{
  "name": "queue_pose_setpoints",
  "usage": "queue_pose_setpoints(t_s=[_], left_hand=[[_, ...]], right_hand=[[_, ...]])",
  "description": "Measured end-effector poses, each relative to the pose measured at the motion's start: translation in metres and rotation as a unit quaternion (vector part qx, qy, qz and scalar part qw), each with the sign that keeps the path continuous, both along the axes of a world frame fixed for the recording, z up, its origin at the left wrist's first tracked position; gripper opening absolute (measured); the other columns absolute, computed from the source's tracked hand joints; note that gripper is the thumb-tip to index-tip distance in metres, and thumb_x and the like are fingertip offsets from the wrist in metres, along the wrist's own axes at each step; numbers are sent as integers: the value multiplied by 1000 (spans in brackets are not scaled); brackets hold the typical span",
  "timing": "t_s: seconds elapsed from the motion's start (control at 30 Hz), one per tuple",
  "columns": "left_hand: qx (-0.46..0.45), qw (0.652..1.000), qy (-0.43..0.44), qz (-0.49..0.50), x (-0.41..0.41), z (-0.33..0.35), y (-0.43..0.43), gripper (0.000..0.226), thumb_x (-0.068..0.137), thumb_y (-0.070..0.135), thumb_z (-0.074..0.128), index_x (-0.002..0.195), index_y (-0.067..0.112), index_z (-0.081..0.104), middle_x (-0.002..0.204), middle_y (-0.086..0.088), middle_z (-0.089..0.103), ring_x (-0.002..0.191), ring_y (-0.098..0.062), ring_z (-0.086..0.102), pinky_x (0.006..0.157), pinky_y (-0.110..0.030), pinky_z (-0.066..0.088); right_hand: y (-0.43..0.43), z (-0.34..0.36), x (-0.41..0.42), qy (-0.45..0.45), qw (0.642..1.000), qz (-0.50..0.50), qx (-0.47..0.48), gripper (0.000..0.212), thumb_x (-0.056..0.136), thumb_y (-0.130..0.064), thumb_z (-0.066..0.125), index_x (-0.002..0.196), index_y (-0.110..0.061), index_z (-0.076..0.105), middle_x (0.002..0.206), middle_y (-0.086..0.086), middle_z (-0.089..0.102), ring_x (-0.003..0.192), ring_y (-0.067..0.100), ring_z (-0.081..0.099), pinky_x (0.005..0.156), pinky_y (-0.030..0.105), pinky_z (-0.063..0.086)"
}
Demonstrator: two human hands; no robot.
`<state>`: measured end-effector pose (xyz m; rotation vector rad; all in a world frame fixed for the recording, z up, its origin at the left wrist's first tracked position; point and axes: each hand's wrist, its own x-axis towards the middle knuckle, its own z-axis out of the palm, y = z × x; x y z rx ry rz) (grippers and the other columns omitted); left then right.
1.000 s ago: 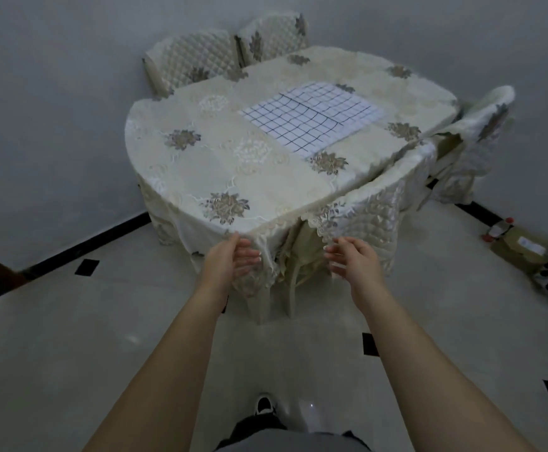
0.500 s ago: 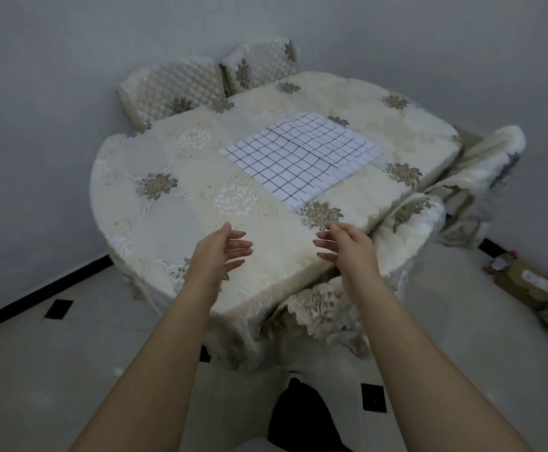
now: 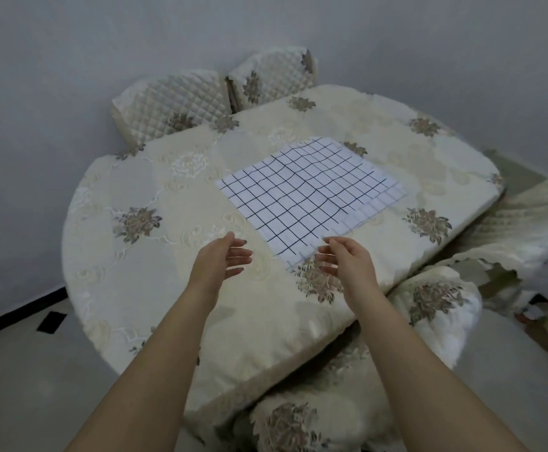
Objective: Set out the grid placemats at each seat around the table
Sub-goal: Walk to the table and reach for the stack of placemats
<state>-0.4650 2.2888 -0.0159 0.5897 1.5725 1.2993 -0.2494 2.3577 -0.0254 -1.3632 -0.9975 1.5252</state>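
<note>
The table (image 3: 174,288), under a floral cloth, fills the middle of the frame. Padded chairs ring it: two at upper left (image 3: 171,106), one at the right edge (image 3: 523,220), one at lower right (image 3: 429,301) and one at the bottom (image 3: 298,419).

The mats (image 3: 308,197) lie in one pile at the centre of the table, right of mid-frame. A paler grid edge peeks out on the pile's right side, so there is likely more than one, though how many cannot be counted. No seat has a mat in front of it. By that showing the task is barely begun, with every place left to set.

The left hand (image 3: 220,262) and right hand (image 3: 347,262) hang just below the pile, palms facing, fingers loosely spread, holding nothing. Half a second ago both were lower, over the near part of the table and short of the mats. Now the right fingertips reach the pile's near corner, and the table looms larger.
</note>
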Motion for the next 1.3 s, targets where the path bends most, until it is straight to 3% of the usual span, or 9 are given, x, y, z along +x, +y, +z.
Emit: queue_pose_setpoints(t_s=[0.1, 0.23, 0.3, 0.43, 0.53, 0.7, 0.8, 1.1, 1.3], left_hand=[[-3, 999, 41, -21, -7, -9, 23, 29, 98, 33, 46, 96, 14, 67, 93, -10, 73, 91, -26, 70, 89, -45, 51], [14, 982, 175, -75, -11, -25, 50, 19, 90, 26, 61, 109, 21, 61, 96, -3, 70, 92, -15, 67, 84, -32, 52], [12, 951, 280, -130, -13, -37, 63, 35, 85, 25, 67, 119, 24, 57, 105, 2, 66, 98, -8, 61, 85, -25, 49], [-24, 864, 428, -265, -20, -69, 84, 64, 84, 27, 69, 141, 20, 42, 144, 1, 46, 134, -17, 41, 109, -31, 32], [-11, 813, 478, -333, -19, -89, 102, 74, 85, 29, 69, 148, 15, 31, 156, 0, 29, 146, -15, 19, 115, -28, 19], [8, 758, 526, -385, -13, -107, 129, 80, 88, 31, 65, 151, 10, 20, 160, -3, 17, 148, -16, 10, 117, -27, 11], [17, 749, 528, -399, -10, -116, 135, 78, 89, 32, 64, 151, 10, 22, 160, -4, 20, 148, -16, 13, 117, -26, 11], [31, 773, 519, -364, -12, -130, 135, 66, 88, 28, 64, 146, 13, 37, 154, 0, 35, 144, -12, 26, 114, -23, 18], [78, 772, 534, -337, -11, -132, 130, 48, 87, 23, 66, 132, 9, 56, 141, -5, 53, 137, -18, 41, 108, -27, 31]], right_hand=[[21, -10, -5, -40, 999, 21, 8, 17, 96, -14, 52, 106, -7, 64, 93, 9, 67, 78, 16, 66, 66, 29, 55], [44, -28, -12, -156, 985, 56, 48, 16, 91, -18, 60, 105, -13, 65, 98, 5, 69, 89, 19, 65, 77, 34, 55], [54, -39, -19, -230, 967, 85, 75, 20, 89, -21, 63, 107, -15, 65, 103, 0, 67, 93, 16, 62, 83, 33, 51], [67, -63, -33, -357, 907, 181, 131, 36, 87, -22, 66, 122, -15, 58, 129, 0, 54, 118, 14, 49, 92, 24, 36], [77, -82, -43, -416, 859, 245, 169, 59, 85, -27, 70, 137, -11, 48, 152, 4, 37, 141, 19, 30, 111, 29, 25], [89, -99, -57, -469, 810, 287, 205, 76, 82, -35, 71, 146, -11, 36, 158, 7, 25, 147, 21, 18, 119, 37, 12], [91, -109, -60, -484, 790, 308, 216, 79, 83, -43, 68, 147, -13, 34, 158, 5, 26, 146, 17, 20, 121, 39, 6], [89, -122, -67, -500, 777, 307, 227, 73, 85, -53, 60, 145, -17, 39, 155, 2, 33, 145, 16, 24, 120, 41, 6], [81, -125, -65, -488, 782, 291, 256, 50, 94, -37, 55, 138, -14, 50, 148, 5, 45, 143, 20, 30, 119, 38, 8]])
